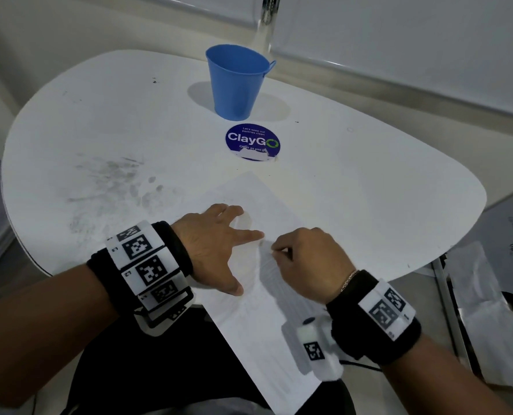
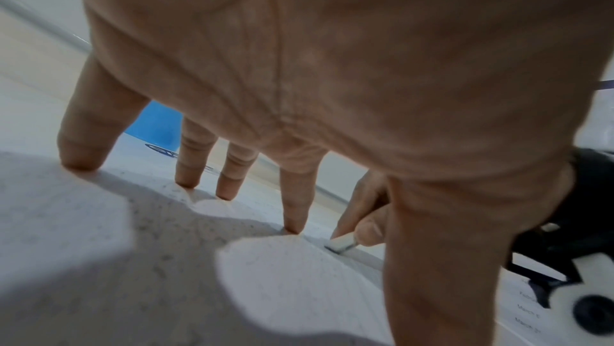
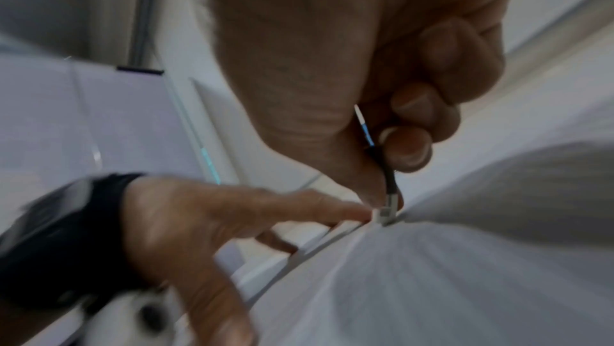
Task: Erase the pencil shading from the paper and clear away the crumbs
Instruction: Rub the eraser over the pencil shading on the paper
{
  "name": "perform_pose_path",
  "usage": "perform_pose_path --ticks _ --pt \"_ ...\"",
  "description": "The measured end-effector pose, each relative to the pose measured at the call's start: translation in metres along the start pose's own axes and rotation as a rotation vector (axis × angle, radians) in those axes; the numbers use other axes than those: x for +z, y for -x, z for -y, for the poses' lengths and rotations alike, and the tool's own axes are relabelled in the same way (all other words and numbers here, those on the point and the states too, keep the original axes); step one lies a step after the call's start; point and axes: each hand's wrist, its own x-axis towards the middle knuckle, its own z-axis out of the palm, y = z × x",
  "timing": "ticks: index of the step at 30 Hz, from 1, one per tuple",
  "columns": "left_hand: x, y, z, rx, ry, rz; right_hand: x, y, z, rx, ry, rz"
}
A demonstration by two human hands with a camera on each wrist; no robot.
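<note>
A white sheet of paper (image 1: 258, 319) lies slantwise on the white table (image 1: 369, 190), its near end hanging past the table's front edge. My left hand (image 1: 219, 244) is spread flat on the paper, its straight fingertips (image 2: 292, 228) pressing down. My right hand (image 1: 306, 259) pinches a small white eraser (image 2: 342, 243) with a dark sleeve (image 3: 388, 181) and holds its tip on the paper just right of my left index finger. A faint grey pencil patch (image 1: 268, 266) shows under the right hand. Fine specks dot the paper in the left wrist view.
A blue metal bucket (image 1: 237, 82) stands at the back of the table, with a round blue ClayGo sticker (image 1: 252, 142) in front of it. Grey smudges (image 1: 111, 181) mark the table's left side. Papers and plastic bags (image 1: 494, 310) lie on the floor at right.
</note>
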Motion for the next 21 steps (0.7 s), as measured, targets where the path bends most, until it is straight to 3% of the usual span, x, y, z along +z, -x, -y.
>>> perform_pose_path --ticks 4,8,10,14,17,21 --pt "-0.001 0.003 0.000 -0.006 0.008 0.004 -0.009 -0.010 -0.017 0.109 -0.081 -0.098" --pt "-0.001 0.002 0.000 -0.003 0.016 0.003 0.001 -0.002 -0.004 -0.014 -0.015 -0.041" --pt "-0.002 0.002 0.000 -0.003 0.022 0.002 -0.004 -0.005 -0.010 0.001 -0.026 -0.035" --pt "-0.002 0.000 0.001 -0.007 0.029 -0.005 -0.026 -0.014 -0.043 0.102 -0.155 -0.176" --pt "-0.004 -0.003 0.004 0.005 0.056 -0.011 -0.021 -0.013 -0.039 0.043 -0.281 -0.113" --pt "-0.006 -0.006 0.007 0.031 0.121 -0.039 0.000 -0.013 -0.033 0.013 -0.276 -0.054"
